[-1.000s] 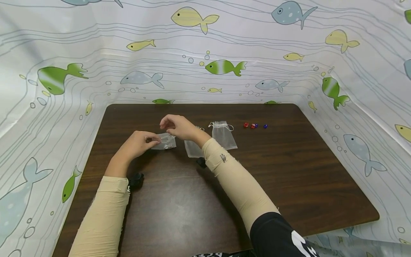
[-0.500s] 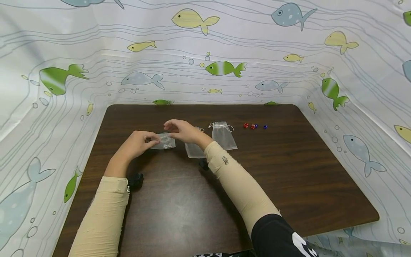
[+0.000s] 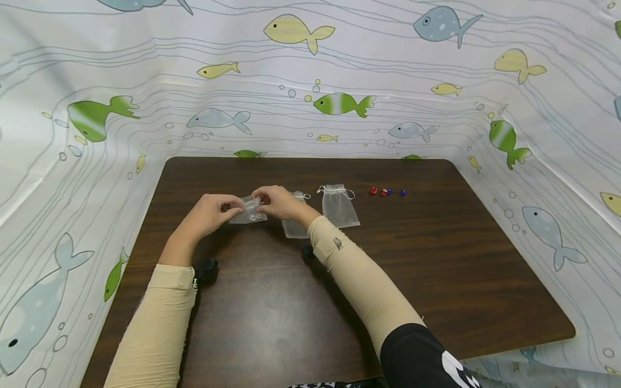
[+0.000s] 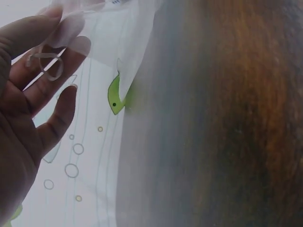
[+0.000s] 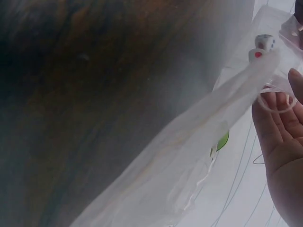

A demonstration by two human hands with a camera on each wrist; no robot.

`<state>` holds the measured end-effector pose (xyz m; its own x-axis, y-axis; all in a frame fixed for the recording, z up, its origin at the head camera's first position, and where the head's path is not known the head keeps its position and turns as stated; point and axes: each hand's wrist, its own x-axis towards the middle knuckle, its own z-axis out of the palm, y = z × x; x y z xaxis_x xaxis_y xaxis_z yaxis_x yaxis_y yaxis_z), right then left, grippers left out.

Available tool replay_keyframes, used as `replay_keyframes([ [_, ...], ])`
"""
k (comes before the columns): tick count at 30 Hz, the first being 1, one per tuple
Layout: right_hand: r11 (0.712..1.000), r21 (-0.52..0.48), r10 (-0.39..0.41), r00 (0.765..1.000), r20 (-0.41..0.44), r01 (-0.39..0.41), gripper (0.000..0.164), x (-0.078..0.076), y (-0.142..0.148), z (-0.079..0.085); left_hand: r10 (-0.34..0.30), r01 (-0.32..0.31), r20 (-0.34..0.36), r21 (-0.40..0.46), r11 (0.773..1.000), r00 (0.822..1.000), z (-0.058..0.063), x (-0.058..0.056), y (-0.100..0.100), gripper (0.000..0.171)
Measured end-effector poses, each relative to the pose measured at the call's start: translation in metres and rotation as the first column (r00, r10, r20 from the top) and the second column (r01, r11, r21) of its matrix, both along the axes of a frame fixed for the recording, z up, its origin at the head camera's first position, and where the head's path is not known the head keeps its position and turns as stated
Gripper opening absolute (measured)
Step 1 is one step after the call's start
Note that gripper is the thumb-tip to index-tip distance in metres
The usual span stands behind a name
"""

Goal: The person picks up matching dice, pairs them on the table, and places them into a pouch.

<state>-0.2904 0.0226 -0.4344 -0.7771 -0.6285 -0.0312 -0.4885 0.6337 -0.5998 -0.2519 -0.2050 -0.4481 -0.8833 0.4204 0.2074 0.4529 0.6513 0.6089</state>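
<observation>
A small sheer white drawstring bag (image 3: 241,217) is held between both hands at the left rear of the table. White dice (image 3: 255,217) show through its lower part; the right wrist view shows a red pip on one die (image 5: 257,55). My left hand (image 3: 209,213) pinches the bag's left side near the mouth, its other fingers spread below a loop of cord (image 4: 57,73) in the left wrist view. At the opposite side of the mouth, my right hand (image 3: 283,205) pinches the fabric between thumb and fingers, with another cord loop (image 5: 278,111) hanging by its fingers.
Just right of the held bag, a second sheer bag (image 3: 294,229) lies partly under the right forearm. A third bag (image 3: 340,207) lies flat beside it. Farther right are red dice (image 3: 373,190) and blue dice (image 3: 403,193). Fish-patterned curtain (image 3: 291,124) surrounds the brown table (image 3: 388,269).
My right hand has come down from above the bag and its fingers have closed on the mouth. The left hand keeps its pinch, and the bag has risen slightly.
</observation>
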Motion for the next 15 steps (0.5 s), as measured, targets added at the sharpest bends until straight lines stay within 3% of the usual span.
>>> replay_keyframes([
  [15, 0.991, -0.114, -0.085, 0.992, -0.096, 0.074, 0.031, 0.0, -0.002, 0.015, 0.062, -0.039, -0.138, 0.163, 0.986, 0.988, 0.009, -0.002, -0.001, 0.027],
])
